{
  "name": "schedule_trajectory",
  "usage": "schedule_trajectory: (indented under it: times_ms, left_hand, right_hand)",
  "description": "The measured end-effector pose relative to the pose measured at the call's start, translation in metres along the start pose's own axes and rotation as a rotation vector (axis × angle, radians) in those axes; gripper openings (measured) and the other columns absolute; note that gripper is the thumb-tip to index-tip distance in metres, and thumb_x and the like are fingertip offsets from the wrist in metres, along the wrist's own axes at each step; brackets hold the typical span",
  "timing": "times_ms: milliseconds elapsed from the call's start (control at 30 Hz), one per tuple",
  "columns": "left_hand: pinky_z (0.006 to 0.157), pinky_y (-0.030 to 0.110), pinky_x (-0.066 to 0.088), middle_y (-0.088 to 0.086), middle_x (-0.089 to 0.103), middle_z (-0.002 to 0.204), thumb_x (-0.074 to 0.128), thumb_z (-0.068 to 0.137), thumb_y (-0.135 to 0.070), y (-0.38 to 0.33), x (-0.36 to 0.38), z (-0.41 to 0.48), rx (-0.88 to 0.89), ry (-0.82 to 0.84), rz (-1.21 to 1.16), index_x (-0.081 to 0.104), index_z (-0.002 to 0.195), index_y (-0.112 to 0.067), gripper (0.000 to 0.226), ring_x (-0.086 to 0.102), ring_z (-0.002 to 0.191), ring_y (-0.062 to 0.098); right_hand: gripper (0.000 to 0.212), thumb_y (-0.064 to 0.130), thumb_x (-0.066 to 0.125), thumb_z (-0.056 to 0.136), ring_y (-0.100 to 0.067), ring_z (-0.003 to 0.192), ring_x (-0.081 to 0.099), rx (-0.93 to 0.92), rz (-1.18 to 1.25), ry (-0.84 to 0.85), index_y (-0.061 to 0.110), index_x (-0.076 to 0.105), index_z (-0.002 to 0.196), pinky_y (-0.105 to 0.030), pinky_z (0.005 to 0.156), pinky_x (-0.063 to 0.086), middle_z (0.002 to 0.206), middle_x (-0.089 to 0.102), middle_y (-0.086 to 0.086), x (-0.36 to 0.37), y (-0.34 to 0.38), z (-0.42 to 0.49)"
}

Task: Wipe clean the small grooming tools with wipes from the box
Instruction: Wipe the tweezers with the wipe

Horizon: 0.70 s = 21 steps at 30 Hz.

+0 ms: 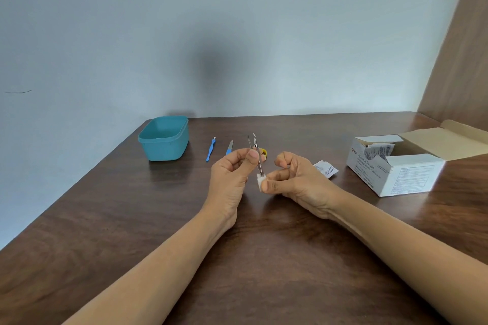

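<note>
My left hand [232, 174] pinches a pair of thin metal tweezers [255, 152] near their middle, the two arms pointing up and away. Their lower tip is buried in a small white wipe [260, 180], which my right hand [295, 179] squeezes between thumb and forefinger. Behind the hands on the table lie a blue cuticle tool [210, 150], a small nail file with a blue handle [229, 148], and a tool with a yellow handle [263, 152], partly hidden by the tweezers. An open white box of alcohol swabs [396, 169] stands at the right.
A teal plastic tub [163, 138] sits at the back left of the dark wooden table [132, 219]. A torn wipe wrapper [326, 168] lies between my right hand and the box. A pale wall is behind, a wooden panel at the right.
</note>
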State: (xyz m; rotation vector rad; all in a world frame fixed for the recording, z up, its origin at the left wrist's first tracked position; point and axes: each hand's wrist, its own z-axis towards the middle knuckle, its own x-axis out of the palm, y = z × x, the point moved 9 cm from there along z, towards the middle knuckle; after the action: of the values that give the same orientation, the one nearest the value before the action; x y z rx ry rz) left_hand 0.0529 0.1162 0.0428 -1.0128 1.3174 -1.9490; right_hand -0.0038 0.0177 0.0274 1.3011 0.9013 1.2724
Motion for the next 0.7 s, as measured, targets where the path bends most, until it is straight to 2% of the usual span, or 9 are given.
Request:
schedule_trajectory:
  times_ms: [100,200,333,433,533,600,700]
  left_hand:
    - [0.072,0.020,0.041,-0.011,0.072,0.073,0.066,0.079,-0.024,0.001,-0.001,0.000,-0.011,-0.007,0.005,0.068,0.081,-0.018,0.007,0.058,0.063,-0.008]
    - [0.070,0.026,0.036,-0.012,0.070,0.071,0.065,0.071,-0.036,0.002,0.000,-0.001,-0.035,0.019,0.021,0.070,0.083,-0.017,0.023,0.051,0.058,-0.004]
    - [0.074,0.031,0.035,-0.011,0.070,0.073,0.066,0.071,-0.036,0.002,0.003,-0.003,-0.050,0.048,0.022,0.069,0.086,-0.016,0.025,0.049,0.055,-0.003]
    - [0.068,0.021,0.041,-0.011,0.070,0.069,0.062,0.086,-0.019,0.002,0.008,-0.003,-0.037,0.073,0.048,0.067,0.088,-0.011,0.010,0.052,0.054,-0.005]
    - [0.057,0.008,0.043,-0.011,0.069,0.066,0.059,0.091,-0.009,0.001,0.012,-0.004,-0.024,0.086,0.051,0.066,0.092,-0.004,0.009,0.057,0.055,-0.007]
    - [0.055,0.006,0.042,-0.010,0.069,0.068,0.059,0.090,-0.008,0.001,0.011,-0.004,-0.018,0.081,0.039,0.066,0.092,-0.004,0.008,0.058,0.057,-0.007]
    - [0.056,0.006,0.043,-0.008,0.068,0.071,0.060,0.089,-0.009,0.003,0.006,-0.003,-0.018,0.050,0.007,0.067,0.087,-0.006,0.007,0.058,0.059,-0.007]
  right_hand:
    - [0.047,-0.013,0.065,0.075,-0.013,0.055,0.059,-0.006,-0.045,0.012,0.018,0.030,0.079,-0.022,0.059,0.043,0.062,0.067,-0.008,0.001,0.001,0.000]
    - [0.045,-0.008,0.068,0.078,-0.016,0.060,0.058,-0.012,-0.055,0.029,0.018,0.031,0.076,-0.025,0.061,0.038,0.063,0.065,-0.008,0.003,0.001,0.001]
    - [0.044,0.003,0.073,0.068,-0.017,0.064,0.060,-0.013,0.028,-0.003,0.019,0.032,0.076,-0.025,0.065,0.040,0.066,0.069,-0.009,-0.001,-0.001,0.001]
    - [0.047,0.004,0.075,0.068,-0.016,0.062,0.057,-0.029,0.093,-0.034,0.019,0.031,0.076,-0.024,0.063,0.039,0.067,0.069,-0.009,-0.004,0.000,0.000]
    - [0.048,0.000,0.076,0.068,-0.012,0.058,0.057,-0.045,0.146,-0.101,0.020,0.032,0.073,-0.021,0.058,0.041,0.066,0.068,-0.007,-0.008,0.002,-0.001]
    - [0.042,0.005,0.071,0.066,-0.009,0.054,0.055,-0.053,0.146,-0.129,0.020,0.033,0.071,-0.019,0.055,0.041,0.063,0.067,-0.004,-0.008,0.004,-0.002]
    - [0.043,0.008,0.072,0.066,-0.009,0.054,0.056,-0.047,0.046,-0.105,0.019,0.031,0.072,-0.019,0.056,0.041,0.065,0.069,-0.004,-0.004,0.008,-0.004]
